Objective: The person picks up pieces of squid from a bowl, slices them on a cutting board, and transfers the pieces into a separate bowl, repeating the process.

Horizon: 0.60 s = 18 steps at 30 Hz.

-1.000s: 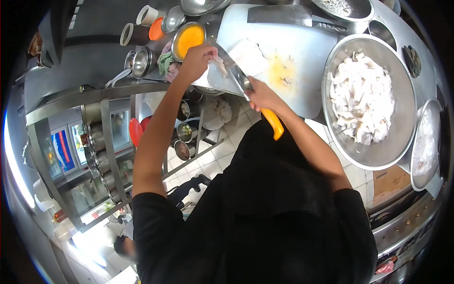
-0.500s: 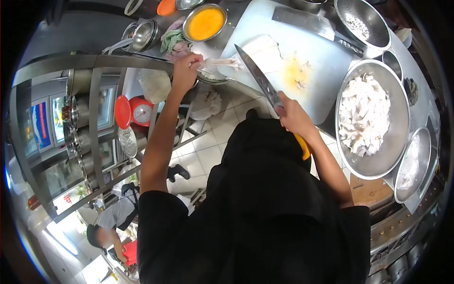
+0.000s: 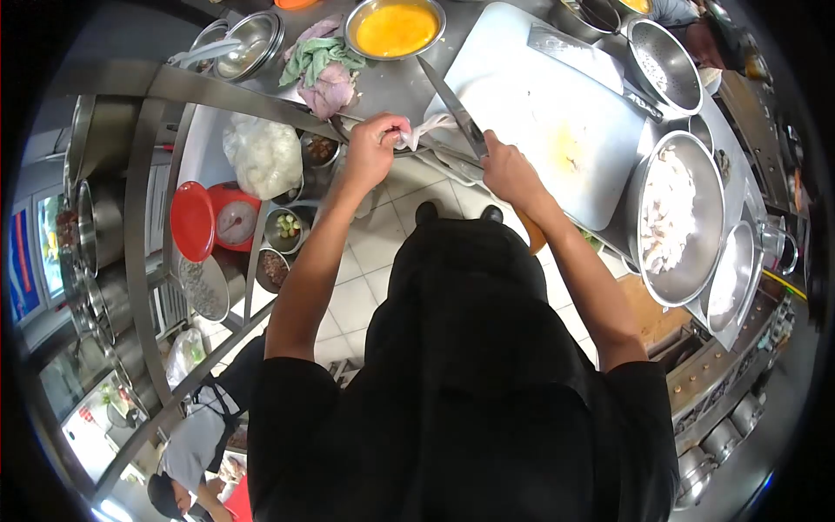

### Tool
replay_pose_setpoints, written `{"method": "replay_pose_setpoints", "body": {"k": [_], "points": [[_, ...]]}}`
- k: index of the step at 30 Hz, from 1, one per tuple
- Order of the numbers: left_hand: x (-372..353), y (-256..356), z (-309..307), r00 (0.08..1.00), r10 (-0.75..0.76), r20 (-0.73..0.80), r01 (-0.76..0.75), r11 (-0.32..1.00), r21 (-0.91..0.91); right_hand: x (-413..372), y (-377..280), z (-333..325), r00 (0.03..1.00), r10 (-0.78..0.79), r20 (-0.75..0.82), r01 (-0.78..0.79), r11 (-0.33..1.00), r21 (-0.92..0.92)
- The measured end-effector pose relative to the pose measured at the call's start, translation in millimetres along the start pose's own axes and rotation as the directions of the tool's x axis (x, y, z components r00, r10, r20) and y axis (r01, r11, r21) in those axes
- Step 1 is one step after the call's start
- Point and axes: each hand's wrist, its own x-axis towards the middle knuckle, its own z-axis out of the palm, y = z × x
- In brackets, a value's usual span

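My left hand (image 3: 372, 155) is closed around the end of a whitish, stretchy strip (image 3: 428, 130) at the board's near left edge. The strip runs toward a flat white piece (image 3: 489, 103), perhaps squid, lying on the white cutting board (image 3: 600, 170). My right hand (image 3: 511, 172) grips a long kitchen knife (image 3: 454, 106) by its handle, the blade pointing up and left. In this view the blade overlaps the flat piece and the strip's far end. A yellowish wet patch (image 3: 567, 148) marks the board. Farther back on the board lies a cleaver (image 3: 576, 56).
On the right stands a large steel bowl (image 3: 706, 209) of cut white pieces, with a colander (image 3: 689, 83) behind it. A bowl of orange-yellow liquid (image 3: 396, 30) and crumpled cloths (image 3: 323, 70) are at the back left. A metal rail (image 3: 235, 97) runs beside my left arm. Another person (image 3: 193, 439) is lower left.
The view has shifted. My hands are closer together, and the visible stretch of strip between left hand and knife is shorter. Both hands keep their holds.
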Motion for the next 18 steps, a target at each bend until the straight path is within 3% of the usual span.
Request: {"method": "replay_pose_setpoints", "body": {"k": [2,5,8,10,12,14,16,18], "points": [[1,-7,-4,1.000,0.000,0.006,0.000,1.000,-0.030,-7,-14,-4,0.993,0.103,0.049,-0.101,0.994,-0.048],[6,-16,-13,0.999,0.005,-0.039,-0.009,0.995,-0.098,-49,-5,4,0.990,0.134,0.036,-0.132,0.989,-0.061],[9,-22,-22,0.998,-0.013,-0.062,0.009,0.998,-0.057,-103,-9,-1,0.974,0.219,0.055,-0.214,0.973,-0.088],[13,-24,-32,0.988,-0.029,-0.152,-0.003,0.978,-0.207,-128,-17,-11,0.921,0.362,0.146,-0.333,0.923,-0.193],[19,-10,-51,0.990,0.039,-0.137,-0.062,0.982,-0.175,-141,-19,-17,0.920,0.367,0.140,-0.345,0.925,-0.159],[29,9,-60,0.996,0.088,-0.026,-0.091,0.977,-0.194,-155,-16,-20,0.925,0.359,0.125,-0.345,0.931,-0.122],[42,41,-59,0.990,0.133,0.045,-0.123,0.973,-0.193,-166,-12,-20,0.926,0.366,0.095,-0.369,0.929,0.013],[54,60,-51,0.978,0.175,0.114,-0.151,0.970,-0.191,-178,-9,-21,0.927,0.375,0.001,-0.374,0.925,0.059]]}}
